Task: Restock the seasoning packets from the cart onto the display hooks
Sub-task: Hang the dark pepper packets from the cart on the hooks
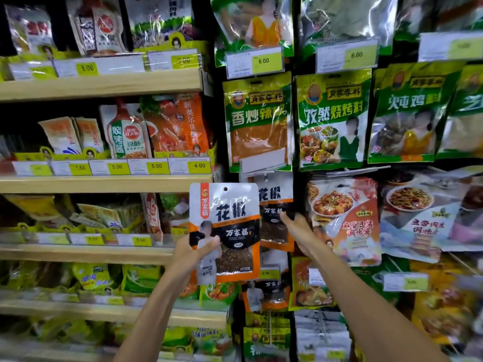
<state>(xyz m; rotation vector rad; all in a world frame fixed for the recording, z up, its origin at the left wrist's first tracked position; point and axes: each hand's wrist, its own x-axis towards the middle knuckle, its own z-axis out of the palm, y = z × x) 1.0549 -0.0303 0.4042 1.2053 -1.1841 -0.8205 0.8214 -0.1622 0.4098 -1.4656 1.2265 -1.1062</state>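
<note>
My left hand (194,253) grips a white, black and orange seasoning packet (230,226) by its lower left side and holds it upright in front of the display. Its hang hole shows near the top. Just right of it, packets of the same kind (275,220) hang on a hook. My right hand (296,231) reaches to those hanging packets with fingers extended, touching their right edge. The hook itself is hidden behind the packets. The cart is out of view.
Green seasoning bags (257,121) hang in a row above, with price tags (254,62) over them. More packets (345,220) hang to the right. Wooden shelves (104,182) with sauce pouches fill the left side.
</note>
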